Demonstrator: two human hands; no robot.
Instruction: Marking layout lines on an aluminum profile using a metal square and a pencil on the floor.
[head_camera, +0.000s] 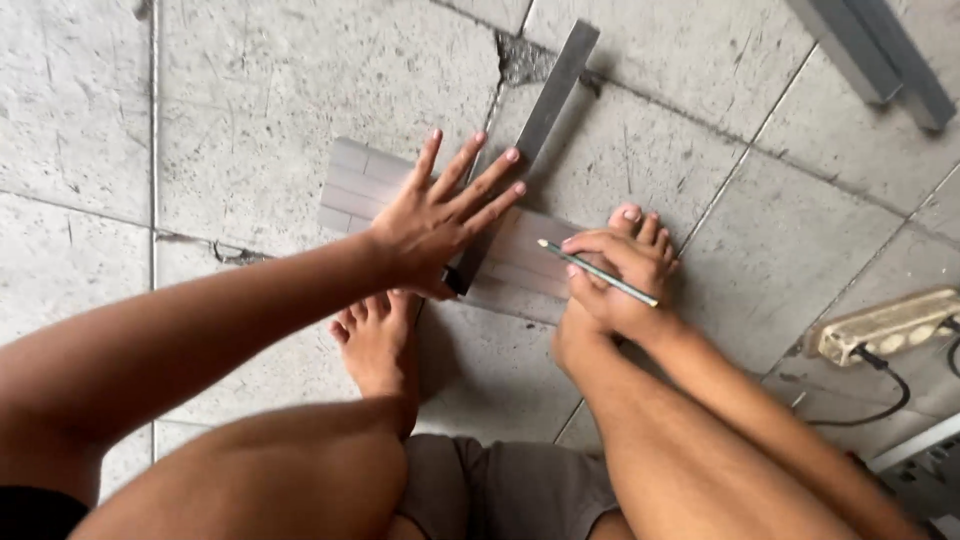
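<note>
- The left hand (440, 220) is spread flat, pressing a metal straightedge (530, 140) across a grey panel (352, 185) on the floor (250, 90).
- A pencil (598, 272) is pinched in the right hand (615, 275), just right of the straightedge, whose long axis runs diagonally away.

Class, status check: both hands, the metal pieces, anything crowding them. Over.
Left hand spread flat, pressing the metal straightedge across the flat grey strip. Right hand holds a pencil, tip near the straightedge. Bare feet pin the strip's near edge.
</note>
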